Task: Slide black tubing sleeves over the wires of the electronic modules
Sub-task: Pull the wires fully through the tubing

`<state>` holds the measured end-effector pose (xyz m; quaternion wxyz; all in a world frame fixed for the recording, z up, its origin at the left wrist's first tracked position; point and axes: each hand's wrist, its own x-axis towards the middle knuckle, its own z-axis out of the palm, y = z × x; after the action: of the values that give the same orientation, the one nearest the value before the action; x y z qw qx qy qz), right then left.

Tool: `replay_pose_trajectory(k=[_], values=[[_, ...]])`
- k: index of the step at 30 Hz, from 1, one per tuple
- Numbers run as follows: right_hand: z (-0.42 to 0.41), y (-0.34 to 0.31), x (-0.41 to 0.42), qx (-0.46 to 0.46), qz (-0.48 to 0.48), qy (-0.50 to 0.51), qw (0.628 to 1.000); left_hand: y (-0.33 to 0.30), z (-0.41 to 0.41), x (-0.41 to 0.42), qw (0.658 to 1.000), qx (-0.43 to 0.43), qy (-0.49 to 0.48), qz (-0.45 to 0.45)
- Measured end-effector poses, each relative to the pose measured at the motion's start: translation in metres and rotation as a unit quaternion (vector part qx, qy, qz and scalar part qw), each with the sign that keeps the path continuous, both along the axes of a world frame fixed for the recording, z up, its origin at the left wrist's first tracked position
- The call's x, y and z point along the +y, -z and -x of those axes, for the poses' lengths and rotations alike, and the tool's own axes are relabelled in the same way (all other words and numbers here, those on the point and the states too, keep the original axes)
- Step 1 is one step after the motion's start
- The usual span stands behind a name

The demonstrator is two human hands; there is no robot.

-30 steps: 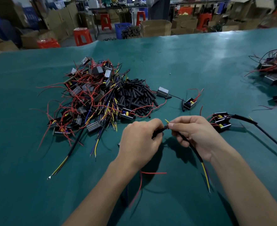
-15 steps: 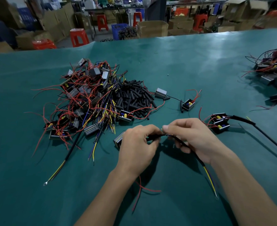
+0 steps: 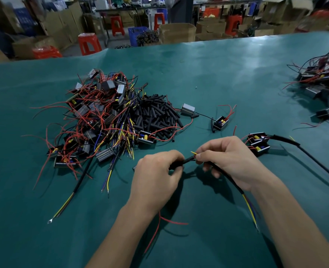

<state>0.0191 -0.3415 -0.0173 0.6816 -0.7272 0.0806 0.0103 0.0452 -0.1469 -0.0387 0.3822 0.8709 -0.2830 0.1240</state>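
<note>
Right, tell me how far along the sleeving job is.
Done: two modules to the right, a black sleeve over their wires. In hand: the left hand holds a short sleeve while the right hand feeds a yellow wire into it. Left: a large tangle of modules and a pile of loose sleeves.

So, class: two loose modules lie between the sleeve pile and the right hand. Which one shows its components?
The farther-right module, with yellow and red parts showing; the other module shows only its grey casing.

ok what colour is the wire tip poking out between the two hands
Yellow: the wire tip sticks out beside the right hand fingertips, seen in the head view.
</note>
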Motion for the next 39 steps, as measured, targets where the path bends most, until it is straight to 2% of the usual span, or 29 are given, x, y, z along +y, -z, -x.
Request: replay_pose_trajectory(k=[9,15,23,28,32,39], values=[[0.003,-0.002,-0.003,0.022,-0.054,-0.02,0.998,0.002,0.004,-0.003,0.998,-0.04,0.029,0.042],[0.003,-0.002,-0.001,0.032,-0.071,-0.013,0.997,0.005,0.007,-0.007,0.996,-0.08,0.046,-0.003],[0.003,0.0,0.0,0.044,-0.126,-0.021,0.991,0.003,0.009,-0.013,0.997,-0.061,0.031,0.035],[0.004,-0.002,0.003,0.042,-0.092,-0.05,0.994,0.0,0.009,-0.013,0.999,-0.04,0.019,-0.018],[0.002,0.001,0.005,0.031,-0.07,-0.021,0.997,-0.001,0.006,-0.006,0.997,-0.031,-0.006,-0.074],[0.0,0.001,-0.004,0.046,-0.077,-0.011,0.996,0.0,-0.008,0.008,0.996,0.003,0.002,-0.086]])
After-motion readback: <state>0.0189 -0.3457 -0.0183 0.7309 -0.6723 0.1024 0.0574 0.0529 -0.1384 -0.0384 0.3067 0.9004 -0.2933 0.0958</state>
